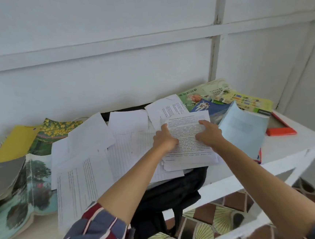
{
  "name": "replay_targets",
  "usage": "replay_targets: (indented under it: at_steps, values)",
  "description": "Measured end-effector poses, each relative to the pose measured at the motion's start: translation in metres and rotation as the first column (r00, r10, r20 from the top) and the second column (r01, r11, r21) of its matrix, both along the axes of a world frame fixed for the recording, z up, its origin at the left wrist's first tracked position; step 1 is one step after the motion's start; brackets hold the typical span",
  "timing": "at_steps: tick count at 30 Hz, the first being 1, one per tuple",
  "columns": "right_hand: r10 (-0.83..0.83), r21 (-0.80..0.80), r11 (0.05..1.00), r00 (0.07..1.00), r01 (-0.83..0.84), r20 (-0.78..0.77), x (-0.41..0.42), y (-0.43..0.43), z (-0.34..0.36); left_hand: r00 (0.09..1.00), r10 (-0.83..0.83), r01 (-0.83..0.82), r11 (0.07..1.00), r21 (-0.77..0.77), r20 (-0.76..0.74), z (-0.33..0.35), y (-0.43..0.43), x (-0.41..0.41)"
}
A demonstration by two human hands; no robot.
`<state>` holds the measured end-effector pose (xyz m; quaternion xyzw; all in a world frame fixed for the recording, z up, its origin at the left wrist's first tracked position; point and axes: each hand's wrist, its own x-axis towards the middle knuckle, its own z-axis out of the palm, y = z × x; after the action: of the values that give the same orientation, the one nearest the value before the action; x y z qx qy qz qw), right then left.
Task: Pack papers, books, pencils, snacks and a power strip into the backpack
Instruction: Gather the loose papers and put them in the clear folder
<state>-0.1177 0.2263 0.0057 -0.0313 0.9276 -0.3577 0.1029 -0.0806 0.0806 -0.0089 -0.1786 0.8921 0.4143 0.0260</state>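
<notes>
A black backpack (170, 192) lies on the white table (281, 152), mostly buried under several loose white papers (92, 163). Both hands are on a small stack of printed sheets (190, 150) on top of the pack. My left hand (165, 137) grips the stack's left edge, index finger stretched along the top corner. My right hand (208, 133) grips the right side, index finger pointing onto the print. Books (21, 184) lie at the left. Colourful booklets (225, 98) and a pale blue book (243, 129) lie at the right.
A red flat object (280, 130) lies near the table's right edge. A yellow notebook (15, 141) and a flowered cover (55, 132) sit at the back left against the white wall. Patterned floor tiles (209, 225) show below the table's front edge.
</notes>
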Motion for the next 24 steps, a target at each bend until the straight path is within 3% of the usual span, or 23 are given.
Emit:
replay_targets:
  at_steps: [3,8,14,19,21,24]
  values:
    - [0.028,-0.015,0.999,1.0,-0.028,-0.007,-0.001,-0.003,0.002,1.0,0.019,-0.019,1.0,-0.009,-0.012,-0.002,0.0,0.0]
    - [-0.064,-0.297,0.951,0.995,0.084,0.077,-0.009,0.0,0.008,0.999,0.034,-0.033,0.999,0.037,-0.026,-0.003,-0.004,-0.001]
    - [0.058,-0.675,0.738,0.995,0.011,0.08,-0.011,0.002,0.029,0.99,0.109,-0.075,0.944,0.323,-0.087,0.007,-0.013,0.0]
    - [0.147,-0.828,0.553,0.989,-0.089,-0.009,-0.016,-0.007,0.065,0.952,0.207,-0.044,0.822,0.568,-0.225,0.037,-0.036,0.007]
    - [0.186,-0.858,0.504,0.983,-0.097,-0.002,-0.016,-0.015,0.078,0.941,0.211,-0.012,0.802,0.597,-0.264,0.052,-0.048,0.012]
    - [0.243,-0.794,0.591,0.97,-0.138,0.013,-0.016,-0.032,0.082,0.95,0.208,-0.034,0.812,0.583,-0.235,0.062,-0.068,0.021]
